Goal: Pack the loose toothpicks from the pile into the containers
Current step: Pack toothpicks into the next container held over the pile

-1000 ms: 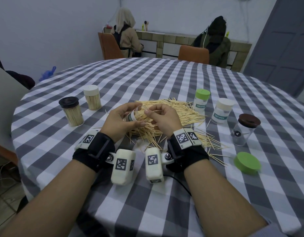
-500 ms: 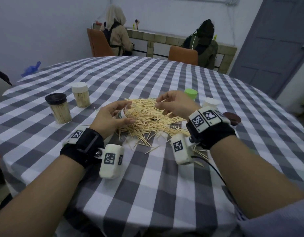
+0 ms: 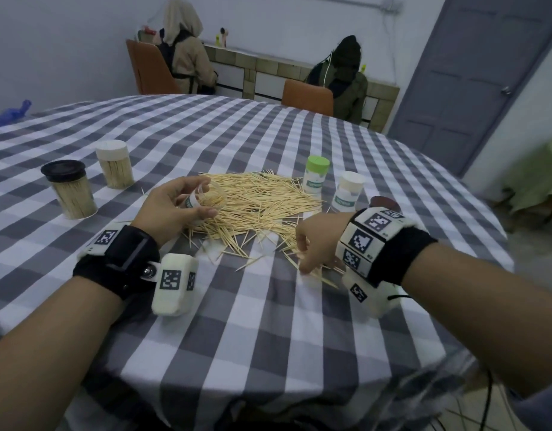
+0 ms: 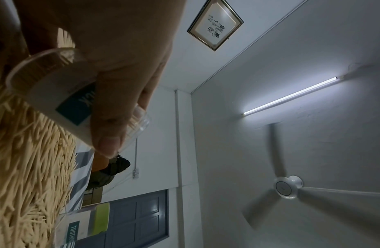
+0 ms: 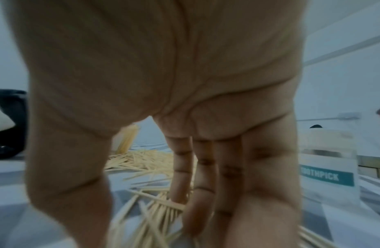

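Roughly halfway, I'd judge, going by the table (image 3: 268, 306): a broad pile (image 3: 262, 206) of loose toothpicks is spread across its middle. On the left stand two full jars, the black-lidded one (image 3: 70, 189) and the white-lidded one (image 3: 114, 164), so that much looks done. Beyond the pile wait a green-capped jar (image 3: 315, 175) and a white-capped jar (image 3: 347, 191); how full they are I cannot tell. My left hand (image 3: 172, 209) grips an open jar (image 3: 203, 199), tipped with its mouth toward the pile and with some picks already inside. My right hand (image 3: 315, 244) is down at the pile's near edge, fingers (image 5: 184, 176) curled among stray picks; whether they have pinched any yet, I cannot tell through the blur. Most of the pile is left to gather.
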